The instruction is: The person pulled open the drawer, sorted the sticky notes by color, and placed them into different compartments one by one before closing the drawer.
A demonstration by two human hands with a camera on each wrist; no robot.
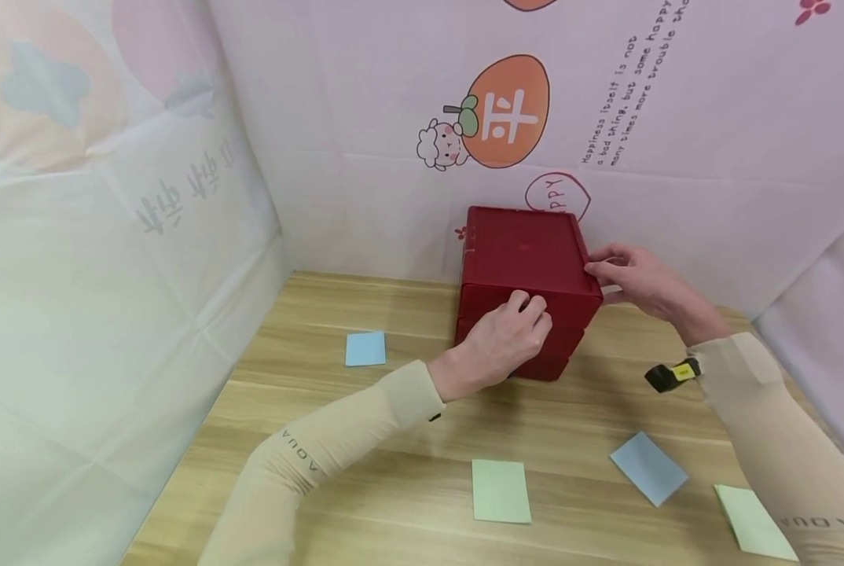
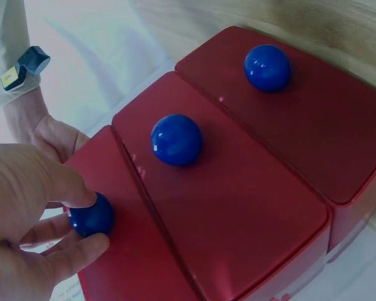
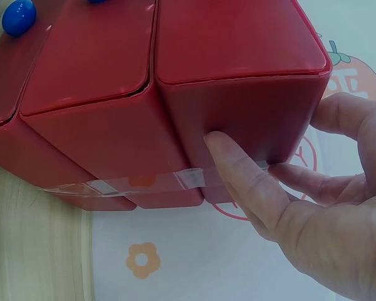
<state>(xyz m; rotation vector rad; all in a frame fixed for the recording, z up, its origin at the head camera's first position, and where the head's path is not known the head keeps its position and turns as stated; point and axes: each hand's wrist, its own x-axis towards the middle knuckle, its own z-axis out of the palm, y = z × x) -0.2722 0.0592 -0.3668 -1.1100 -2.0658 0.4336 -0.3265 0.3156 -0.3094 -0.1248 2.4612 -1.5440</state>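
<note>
A red three-drawer unit (image 1: 528, 251) stands against the back wall, a round blue knob on each drawer front. My left hand (image 1: 501, 342) is at the top drawer's front. In the left wrist view, its thumb and fingers pinch the top blue knob (image 2: 93, 215). The middle knob (image 2: 176, 140) and bottom knob (image 2: 267, 68) are untouched. My right hand (image 1: 637, 283) rests at the unit's upper right side. In the right wrist view, one straight digit lies on the red side wall (image 3: 238, 113), the others along its upper edge. The drawers look closed.
A blue paper square (image 1: 365, 348) lies left of the unit. Nearer on the wooden table (image 1: 365, 503) are a green square (image 1: 501, 491), another blue one (image 1: 649, 468) and another green one (image 1: 756, 522). Printed cloth hangs behind (image 1: 365, 110). Clear tape (image 3: 144, 182) crosses the drawer unit's side.
</note>
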